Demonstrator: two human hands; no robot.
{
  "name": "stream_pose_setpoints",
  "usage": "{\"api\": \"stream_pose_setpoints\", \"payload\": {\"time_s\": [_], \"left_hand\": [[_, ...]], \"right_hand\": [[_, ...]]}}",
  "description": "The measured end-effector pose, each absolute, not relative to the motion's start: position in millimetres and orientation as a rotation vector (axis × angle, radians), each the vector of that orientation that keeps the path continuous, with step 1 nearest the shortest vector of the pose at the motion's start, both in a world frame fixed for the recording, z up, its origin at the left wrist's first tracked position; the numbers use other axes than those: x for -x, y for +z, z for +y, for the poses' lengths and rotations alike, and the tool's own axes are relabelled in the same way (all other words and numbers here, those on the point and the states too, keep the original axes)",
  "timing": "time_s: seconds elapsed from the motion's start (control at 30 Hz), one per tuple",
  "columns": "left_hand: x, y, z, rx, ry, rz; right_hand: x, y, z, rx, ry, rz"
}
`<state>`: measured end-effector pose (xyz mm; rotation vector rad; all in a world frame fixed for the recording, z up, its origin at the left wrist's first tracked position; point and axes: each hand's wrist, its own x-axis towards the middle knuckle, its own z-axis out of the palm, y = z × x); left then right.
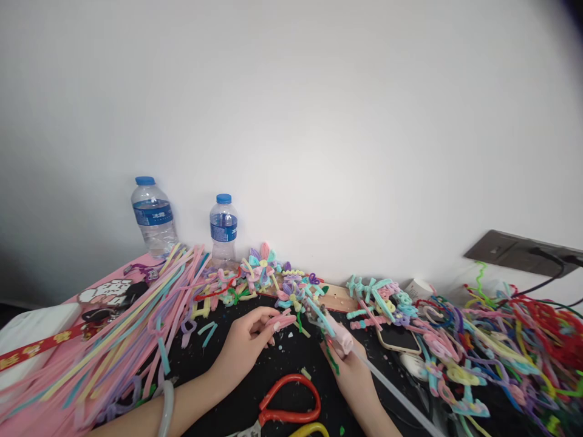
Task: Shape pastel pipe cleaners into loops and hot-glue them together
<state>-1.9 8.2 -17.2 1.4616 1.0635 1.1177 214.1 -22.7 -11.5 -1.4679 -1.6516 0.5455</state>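
Note:
My left hand (248, 344) pinches a small pink pipe-cleaner piece (283, 320) just above the black work mat (282, 370). My right hand (350, 367) is wrapped round a pink glue gun (334, 331) whose nozzle points up-left toward the pink piece; a clear glue stick (396, 394) trails from its back toward me. Small finished pipe-cleaner flowers (263, 270) lie just beyond both hands. A pale bangle sits on my left wrist.
A sheaf of long pastel pipe cleaners (136, 328) lies at left, a tangled pile (501, 340) at right. Red-handled scissors (285, 406) lie near me. Two water bottles (153, 218) (223, 229) stand by the wall. A phone (401, 340) and wall socket (523, 252) are at right.

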Motion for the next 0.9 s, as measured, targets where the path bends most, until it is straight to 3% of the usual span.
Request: {"api": "stream_pose_setpoints", "payload": {"time_s": [0.9], "left_hand": [[0.7, -12.4, 7.3, -1.484, 1.119, 1.089]], "right_hand": [[-208.4, -9.6, -27.4, 1.375, 0.594, -1.744]]}}
